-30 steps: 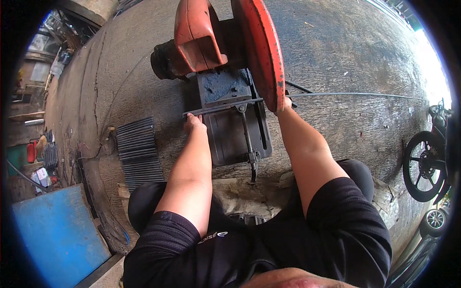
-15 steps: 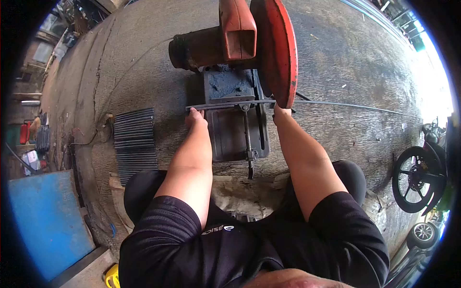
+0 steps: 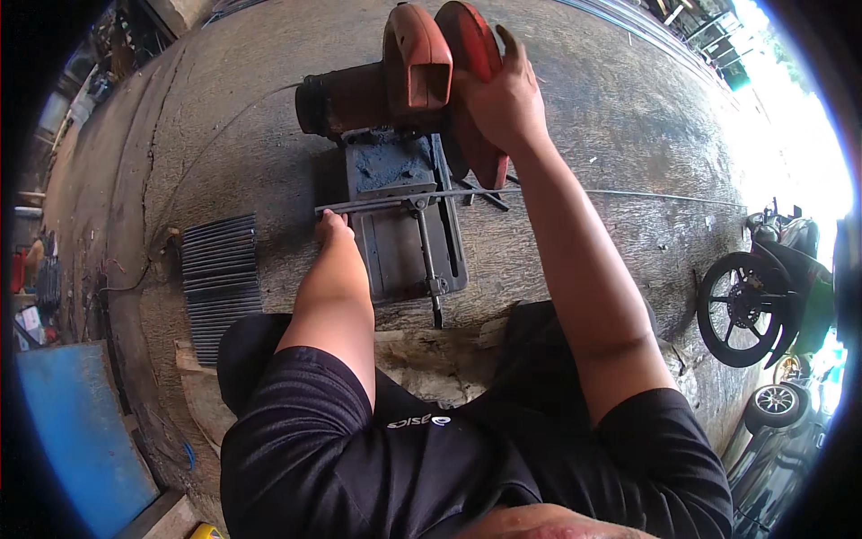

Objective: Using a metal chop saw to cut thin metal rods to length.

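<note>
A red chop saw [image 3: 420, 54] with a dark cylindrical motor stands in front of me on its metal base [image 3: 391, 260]. A long thin metal rod [image 3: 646, 193] runs across the base, through the vise [image 3: 420, 205], and far out to the right. My left hand [image 3: 336, 226] is closed at the rod's left end, its fingertips partly hidden under it. My right hand [image 3: 505, 101] is up at the saw's red disc guard [image 3: 469, 40], in front of part of it, with fingers stretched out and apart. Whether its palm touches the guard is not clear.
Several short dark rods [image 3: 220, 283] lie in a neat row left of the saw. Short dark pieces [image 3: 485, 196] lie just right of the base. A blue panel [image 3: 85, 431] is at lower left; a motorcycle wheel [image 3: 742, 310] stands at right. A cord [image 3: 224, 130] crosses the floor.
My right hand has left the rod beside the guard and risen to the guard's upper part. My left hand has stayed at the rod's left end. The whole view has shifted slightly.
</note>
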Tool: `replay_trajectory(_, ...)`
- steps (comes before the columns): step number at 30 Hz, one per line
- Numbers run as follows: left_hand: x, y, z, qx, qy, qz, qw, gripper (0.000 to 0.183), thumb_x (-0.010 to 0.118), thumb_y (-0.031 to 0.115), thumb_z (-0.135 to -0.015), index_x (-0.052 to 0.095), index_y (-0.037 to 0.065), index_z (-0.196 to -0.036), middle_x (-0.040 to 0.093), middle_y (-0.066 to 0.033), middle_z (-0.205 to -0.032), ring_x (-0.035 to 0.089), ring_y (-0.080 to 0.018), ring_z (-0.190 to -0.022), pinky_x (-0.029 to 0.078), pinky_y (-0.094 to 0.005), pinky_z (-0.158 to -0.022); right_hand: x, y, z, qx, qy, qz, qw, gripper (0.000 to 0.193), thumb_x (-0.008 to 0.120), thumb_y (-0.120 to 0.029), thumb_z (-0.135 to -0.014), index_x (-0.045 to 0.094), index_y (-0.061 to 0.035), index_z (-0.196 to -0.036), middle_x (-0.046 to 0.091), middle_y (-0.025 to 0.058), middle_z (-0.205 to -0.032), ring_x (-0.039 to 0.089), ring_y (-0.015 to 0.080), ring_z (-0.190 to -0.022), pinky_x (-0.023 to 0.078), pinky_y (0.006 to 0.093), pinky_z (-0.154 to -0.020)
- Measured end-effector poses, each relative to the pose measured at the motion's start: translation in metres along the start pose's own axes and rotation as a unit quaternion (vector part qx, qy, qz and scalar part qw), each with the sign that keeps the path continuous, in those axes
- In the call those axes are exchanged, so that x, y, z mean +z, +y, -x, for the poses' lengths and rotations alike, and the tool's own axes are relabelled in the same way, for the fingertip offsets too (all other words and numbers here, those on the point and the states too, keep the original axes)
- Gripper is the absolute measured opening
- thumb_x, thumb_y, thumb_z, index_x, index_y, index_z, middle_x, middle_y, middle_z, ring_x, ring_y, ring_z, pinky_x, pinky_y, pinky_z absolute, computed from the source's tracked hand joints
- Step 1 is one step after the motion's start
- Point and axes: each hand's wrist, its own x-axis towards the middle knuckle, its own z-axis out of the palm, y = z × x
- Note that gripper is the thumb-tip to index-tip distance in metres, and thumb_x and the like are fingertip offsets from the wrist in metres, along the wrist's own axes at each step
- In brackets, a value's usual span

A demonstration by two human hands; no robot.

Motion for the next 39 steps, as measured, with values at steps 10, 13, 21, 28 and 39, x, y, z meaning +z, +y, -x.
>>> replay_trajectory(10,-0.001,-0.006,-0.011,-0.018,-0.018,0.059,0.998,0.028,0.056,0.016,-0.094,0.055,-0.007,-0.11,0.06,-0.0143,-0.106,0.061,-0.0238,-0.097,0.058,-0.0306,-0.082,-0.001,0.034,0.089,-0.093,0.002,0.031,0.995,0.07,0.06,-0.008,-0.078,0.026,0.0006,-0.14,0.045,0.0271,-0.123,0.049,0.0434,-0.11,0.044,0.0457,-0.093)
replay_trajectory(13,-0.003,-0.004,-0.01,-0.03,-0.044,0.069,0.996,0.031,0.056,0.016,-0.094,0.052,-0.007,-0.115,0.059,-0.0148,-0.11,0.061,-0.0242,-0.099,0.058,-0.0303,-0.083,0.004,0.052,0.122,-0.124,0.019,0.04,0.991,0.07,0.058,-0.005,-0.078,0.025,0.0046,-0.139,0.047,0.0277,-0.117,0.051,0.044,-0.102,0.048,0.0453,-0.085)
replay_trajectory(21,-0.006,-0.006,-0.014,-0.002,-0.04,0.014,0.999,0.04,0.056,0.019,-0.092,0.047,-0.006,-0.122,0.057,-0.0142,-0.114,0.06,-0.0243,-0.102,0.057,-0.0331,-0.083,0.015,0.096,0.177,-0.183,0.016,0.053,0.981,0.076,0.061,-0.005,-0.076,0.019,0.008,-0.138,0.047,0.03,-0.113,0.05,0.0454,-0.098,0.048,0.0487,-0.081)
replay_trajectory(28,-0.022,-0.003,-0.029,0.313,-0.083,-0.789,0.522,0.042,0.051,0.037,-0.095,0.056,0.004,-0.121,0.056,-0.0076,-0.128,0.059,-0.0212,-0.111,0.054,-0.0333,-0.084,0.019,0.121,0.201,-0.179,-0.03,0.049,0.982,0.08,0.063,-0.007,-0.075,0.017,0.0079,-0.138,0.046,0.0322,-0.111,0.051,0.0451,-0.095,0.049,0.0496,-0.078)
replay_trajectory(39,-0.018,-0.005,-0.033,0.267,-0.104,-0.815,0.504,0.044,0.042,0.041,-0.096,0.059,0.008,-0.12,0.061,-0.0085,-0.12,0.059,-0.023,-0.111,0.051,-0.0327,-0.086,0.018,0.132,0.212,-0.19,-0.058,0.064,0.978,0.087,0.066,-0.009,-0.077,0.008,0.0076,-0.139,0.045,0.0314,-0.108,0.048,0.0436,-0.093,0.044,0.0515,-0.078)
